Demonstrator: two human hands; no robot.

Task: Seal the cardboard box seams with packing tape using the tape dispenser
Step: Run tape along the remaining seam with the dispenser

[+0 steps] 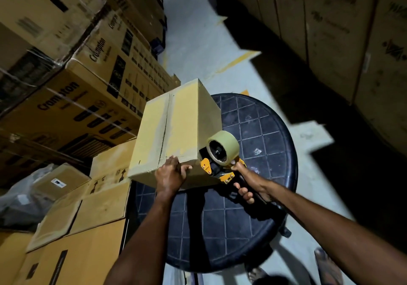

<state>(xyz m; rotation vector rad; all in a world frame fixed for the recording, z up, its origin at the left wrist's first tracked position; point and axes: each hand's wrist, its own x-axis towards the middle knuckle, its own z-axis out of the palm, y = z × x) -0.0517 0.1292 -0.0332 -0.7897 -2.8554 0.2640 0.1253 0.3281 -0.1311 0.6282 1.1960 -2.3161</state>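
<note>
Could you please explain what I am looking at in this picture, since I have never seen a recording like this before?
There is no machine here: a person works with bare hands. The single picture comes from a wide-angle camera worn on the person's head, looking down along both arms. A cardboard box stands on a dark round table; a strip of tape seems to run along its top seam. The left hand holds the box's near top edge. The right hand grips the handle of a tape dispenser, whose head is at the box's near right corner. Stacked cartons fill the left side.
</note>
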